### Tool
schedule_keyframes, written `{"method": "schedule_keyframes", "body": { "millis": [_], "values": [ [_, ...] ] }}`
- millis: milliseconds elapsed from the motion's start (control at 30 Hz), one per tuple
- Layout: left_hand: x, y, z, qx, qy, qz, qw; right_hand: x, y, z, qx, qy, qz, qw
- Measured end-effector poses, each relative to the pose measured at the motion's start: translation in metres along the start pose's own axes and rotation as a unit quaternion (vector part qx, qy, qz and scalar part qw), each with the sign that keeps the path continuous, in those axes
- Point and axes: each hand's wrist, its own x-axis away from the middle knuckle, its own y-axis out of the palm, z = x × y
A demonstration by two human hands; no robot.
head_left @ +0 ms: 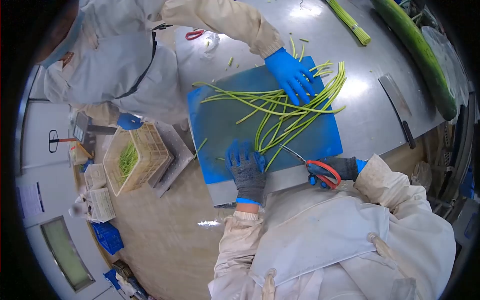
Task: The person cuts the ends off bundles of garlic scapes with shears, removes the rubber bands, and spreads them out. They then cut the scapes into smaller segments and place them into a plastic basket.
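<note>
Long green stems that look like garlic scapes (280,107) lie loosely across a blue cutting board (215,127). My left hand (246,170), in a grey glove with blue fingertips, rests on the board's near edge. Its fingers are stretched out, and the thumb is beside the stems' lower ends. In my right hand (345,169) is a pair of red-handled scissors (325,171), blades pointing up and left at the stems. Across the board, a co-worker's blue-gloved hand (290,72) lies over the far part of the stems.
A tied bundle of green stems (350,22), a cleaver (395,100) and a large green winter melon (420,52) lie on the metal table (370,75). Red scissors (195,35) are near the co-worker. At left, a plastic crate (150,150) holds green stems.
</note>
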Motion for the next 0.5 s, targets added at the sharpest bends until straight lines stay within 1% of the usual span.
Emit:
{"method": "schedule_keyframes", "body": {
  "millis": [33,67,100,167,200,267,333,400,467,500],
  "values": [
    [0.001,0.000,-0.001,-0.001,-0.001,-0.001,1.000,-0.001,-0.002,0.004,-0.037,0.005,0.010,0.999],
    [0.003,0.000,-0.002,0.026,-0.025,0.022,0.999,-0.001,-0.003,0.005,-0.073,0.009,0.018,0.997],
    [0.004,-0.003,-0.001,0.052,-0.048,0.047,0.996,0.001,-0.005,0.003,-0.072,0.008,0.016,0.997],
    [0.008,-0.012,0.001,0.042,-0.050,0.049,0.997,0.006,-0.009,-0.005,-0.014,0.009,0.029,0.999],
    [0.011,-0.016,0.001,0.034,-0.051,0.050,0.997,0.003,-0.011,-0.003,-0.012,0.007,0.027,1.000],
    [0.020,-0.018,0.002,0.017,-0.062,0.057,0.996,-0.005,-0.013,0.006,-0.024,-0.005,0.000,1.000],
    [0.028,-0.022,0.004,0.000,-0.077,0.063,0.995,-0.005,-0.008,0.001,-0.022,-0.014,-0.021,0.999],
    [0.037,-0.027,0.005,-0.008,-0.111,0.053,0.992,-0.006,-0.003,-0.009,-0.019,-0.023,-0.046,0.998],
    [0.048,-0.026,0.002,-0.019,-0.137,0.060,0.989,-0.009,0.000,-0.018,0.044,0.020,-0.090,0.995],
    [0.055,-0.027,0.000,-0.024,-0.156,0.069,0.985,-0.018,0.003,-0.014,0.043,0.033,-0.109,0.993]
  ]
}}
